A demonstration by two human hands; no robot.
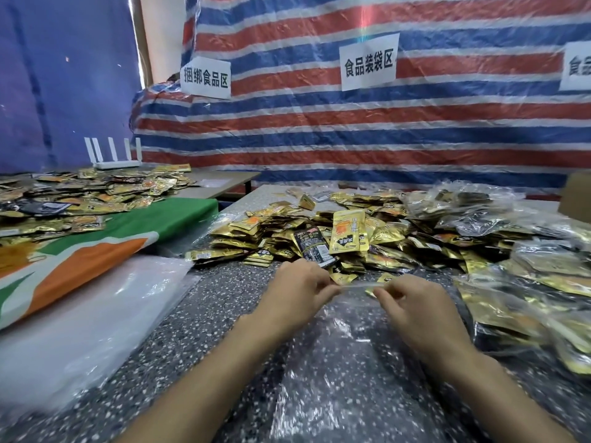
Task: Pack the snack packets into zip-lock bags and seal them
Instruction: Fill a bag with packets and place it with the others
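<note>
I see the bag (345,340) flat on the table (204,330), its top edge pinched between left hand (297,289) and right hand (415,302), both palm-down, packets (345,231) beyond.

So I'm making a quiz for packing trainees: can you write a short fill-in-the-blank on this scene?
1. Both hands pinch the top edge of a clear ____ bag.
2. The left hand and right hand hold it over the ____ tabletop.
3. The pile of snack packets is mostly ____ coloured.

Missing words: zip-lock; speckled; gold
</note>
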